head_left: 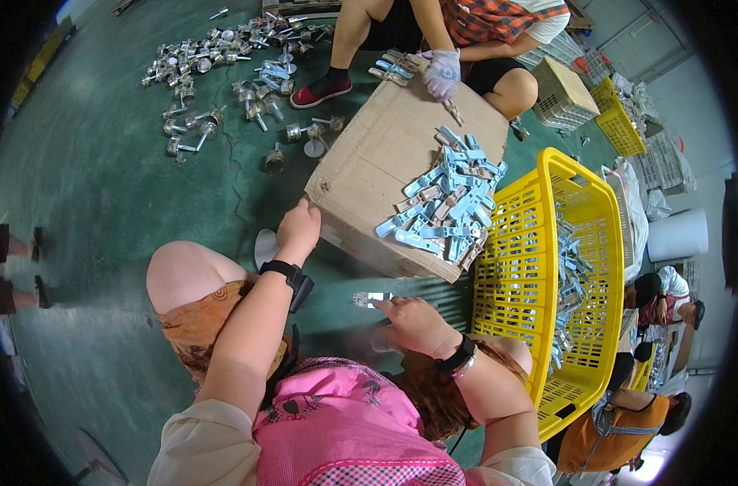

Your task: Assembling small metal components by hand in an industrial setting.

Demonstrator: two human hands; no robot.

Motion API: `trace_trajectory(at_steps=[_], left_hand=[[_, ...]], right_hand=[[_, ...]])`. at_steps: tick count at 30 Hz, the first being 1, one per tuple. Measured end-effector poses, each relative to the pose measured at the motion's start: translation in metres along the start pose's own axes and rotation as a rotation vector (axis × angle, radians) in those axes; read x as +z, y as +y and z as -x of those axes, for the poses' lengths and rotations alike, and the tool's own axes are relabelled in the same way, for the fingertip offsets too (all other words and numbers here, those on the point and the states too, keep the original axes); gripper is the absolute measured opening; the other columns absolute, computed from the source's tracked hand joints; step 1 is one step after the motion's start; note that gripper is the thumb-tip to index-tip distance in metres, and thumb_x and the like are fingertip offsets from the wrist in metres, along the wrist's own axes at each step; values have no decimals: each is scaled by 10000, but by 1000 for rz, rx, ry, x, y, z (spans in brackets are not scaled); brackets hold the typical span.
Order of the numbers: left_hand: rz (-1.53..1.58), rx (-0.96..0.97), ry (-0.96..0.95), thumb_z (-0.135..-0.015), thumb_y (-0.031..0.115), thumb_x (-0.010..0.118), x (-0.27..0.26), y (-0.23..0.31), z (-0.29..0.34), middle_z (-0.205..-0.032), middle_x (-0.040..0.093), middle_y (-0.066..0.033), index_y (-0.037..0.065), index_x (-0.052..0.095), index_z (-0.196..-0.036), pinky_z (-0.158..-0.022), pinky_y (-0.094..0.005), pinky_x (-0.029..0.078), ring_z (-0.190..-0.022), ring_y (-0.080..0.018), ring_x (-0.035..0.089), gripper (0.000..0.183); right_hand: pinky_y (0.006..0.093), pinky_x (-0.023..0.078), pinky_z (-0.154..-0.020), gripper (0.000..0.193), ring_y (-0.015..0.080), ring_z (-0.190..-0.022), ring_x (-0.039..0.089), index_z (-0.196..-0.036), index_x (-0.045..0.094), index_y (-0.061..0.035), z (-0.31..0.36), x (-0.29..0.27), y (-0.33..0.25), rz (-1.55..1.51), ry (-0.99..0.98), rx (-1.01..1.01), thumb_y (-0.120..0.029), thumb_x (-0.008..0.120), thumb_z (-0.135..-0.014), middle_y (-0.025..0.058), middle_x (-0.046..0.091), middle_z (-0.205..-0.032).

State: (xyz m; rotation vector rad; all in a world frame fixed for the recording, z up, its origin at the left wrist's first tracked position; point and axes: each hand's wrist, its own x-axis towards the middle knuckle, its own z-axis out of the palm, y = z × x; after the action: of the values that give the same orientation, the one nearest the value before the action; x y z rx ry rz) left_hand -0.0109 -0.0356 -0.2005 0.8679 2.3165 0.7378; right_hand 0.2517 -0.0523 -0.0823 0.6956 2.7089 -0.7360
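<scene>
My left hand is closed, its fingers curled against the near left corner of a cardboard box. Between the box and my lap, my right hand pinches a small flat silver-and-white piece at its end; its exact kind is too small to make out. A heap of light blue and brown clothes pegs covers the right part of the box top. Across the box, a co-worker's gloved hand rests among several more pegs.
A yellow plastic basket holding blue pegs stands close by my right knee. Many metal parts with stems lie scattered on the green floor at the far left. Crates stand far right; other people sit at the right.
</scene>
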Motion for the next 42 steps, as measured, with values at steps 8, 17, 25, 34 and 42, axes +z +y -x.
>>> trace_trajectory(at_steps=[8,17,25,34,42], left_hand=[[37,-43,-38,-831,227,390,-5,7,5,-801,632,-208,122,536,-1155,-631,-436,506,-581,-339,621,371],[44,-33,-41,-834,220,385,-4,7,4,-783,633,-202,120,533,-1158,-599,-428,508,-534,-323,613,369],[34,-38,-38,-836,220,382,-3,6,3,-798,635,-202,123,532,-1167,-602,-430,511,-547,-328,616,376],[42,-39,-44,-835,220,384,-2,4,2,-822,636,-205,134,524,-1189,-601,-424,514,-568,-334,621,390],[33,-11,-28,-833,216,384,-1,4,2,-807,632,-215,121,527,-1178,-612,-433,511,-572,-348,616,385]], right_hand=[[412,467,-712,384,319,-817,598,-1046,529,-32,1,2,2,-9,27,-25,-206,659,-729,155,608,-841],[415,461,-722,392,320,-819,594,-1060,526,-37,1,1,2,-9,20,-16,-206,658,-732,153,609,-839],[410,458,-733,390,317,-830,593,-1071,525,-42,0,3,4,-19,18,-23,-208,652,-740,152,610,-851],[411,461,-732,387,316,-836,594,-1066,528,-44,0,0,1,-10,-1,0,-210,653,-739,153,611,-855],[411,464,-728,387,320,-829,595,-1065,529,-45,0,2,3,-8,6,-16,-210,653,-737,152,612,-850]])
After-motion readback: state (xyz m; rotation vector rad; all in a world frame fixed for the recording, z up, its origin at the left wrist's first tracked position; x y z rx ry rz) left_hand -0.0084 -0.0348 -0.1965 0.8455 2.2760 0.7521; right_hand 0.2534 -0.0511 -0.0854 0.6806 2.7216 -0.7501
